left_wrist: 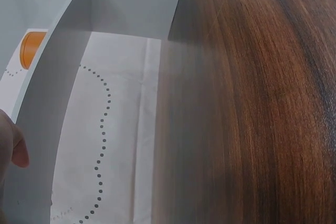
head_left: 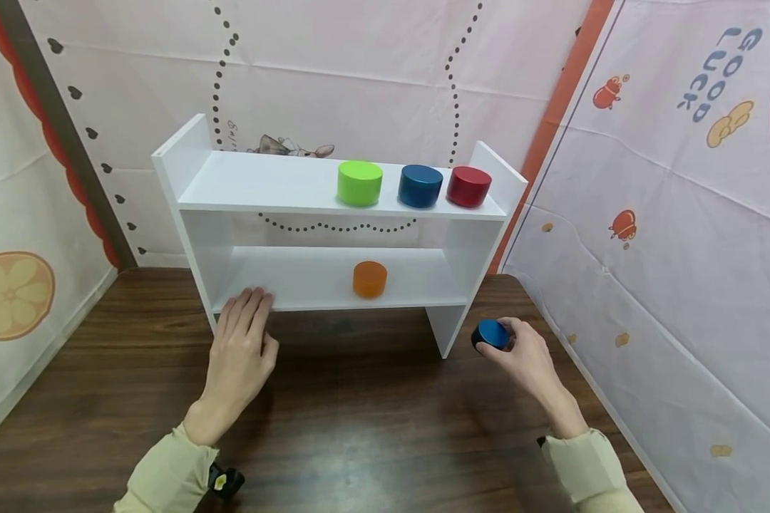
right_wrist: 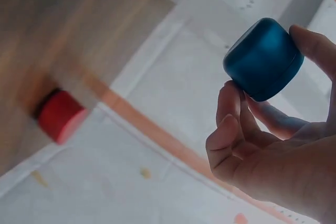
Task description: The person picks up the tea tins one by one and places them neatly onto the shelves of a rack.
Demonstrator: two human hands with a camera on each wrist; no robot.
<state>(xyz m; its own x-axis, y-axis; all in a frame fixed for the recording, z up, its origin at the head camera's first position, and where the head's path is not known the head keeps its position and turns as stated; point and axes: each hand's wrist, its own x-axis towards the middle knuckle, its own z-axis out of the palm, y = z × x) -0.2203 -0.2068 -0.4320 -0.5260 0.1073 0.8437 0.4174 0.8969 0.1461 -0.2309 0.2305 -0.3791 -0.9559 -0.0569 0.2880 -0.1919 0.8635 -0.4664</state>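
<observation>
My right hand [head_left: 520, 353] pinches a small blue round tin [right_wrist: 265, 59] between thumb and fingers, above the table to the right of the shelf. A seam runs round the tin in the right wrist view. My left hand [head_left: 240, 356] lies with fairly straight fingers on the front edge of the lower board of the white shelf [head_left: 276, 278], near its left end. On that board stands an orange round tin [head_left: 369, 280]. The top board carries a green tin [head_left: 359, 184], another blue tin [head_left: 420, 187] and a red tin [head_left: 468, 187].
A brown wooden table [head_left: 359, 413] bears the shelf. Printed cloth walls [head_left: 667, 235] close in the back and both sides. In the right wrist view a red round tin [right_wrist: 62, 117] appears near the cloth. A black wrist strap [head_left: 226, 480] sits by the left sleeve.
</observation>
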